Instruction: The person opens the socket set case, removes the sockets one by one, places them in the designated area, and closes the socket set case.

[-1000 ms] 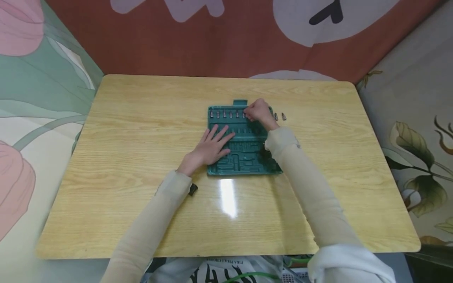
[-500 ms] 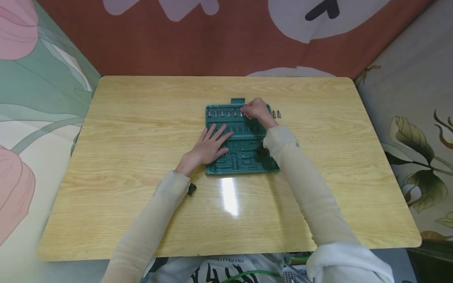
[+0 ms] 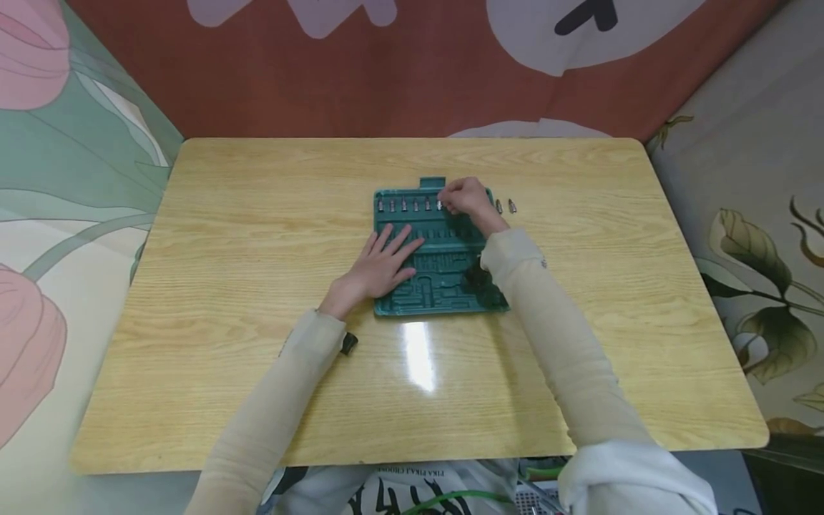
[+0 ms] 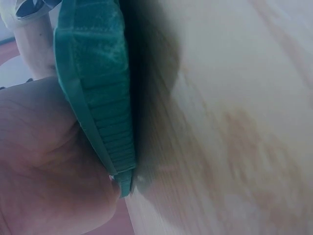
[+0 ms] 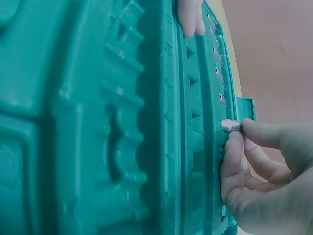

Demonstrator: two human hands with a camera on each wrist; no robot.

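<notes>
A green plastic tool tray [image 3: 444,286] with moulded slots lies flat in the middle of the wooden table [image 3: 257,214]. Several small metal bits [image 3: 403,206] stand in its far row. My left hand [image 3: 380,266] lies flat on the tray's left part, fingers spread; the left wrist view shows the palm [image 4: 44,161] against the tray edge [image 4: 105,112]. At the far row my right hand [image 3: 465,198] pinches a small metal bit [image 5: 230,126] between thumb and fingers, against the tray's slot row [image 5: 205,122].
Two loose metal bits [image 3: 505,207] lie on the table just right of the tray's far corner. Patterned fabric walls rise behind and on both sides. A bright glare patch [image 3: 418,354] sits on the table in front of the tray.
The view has shifted slightly. My right hand stays at the far row, and both hands and the tray have barely moved.
</notes>
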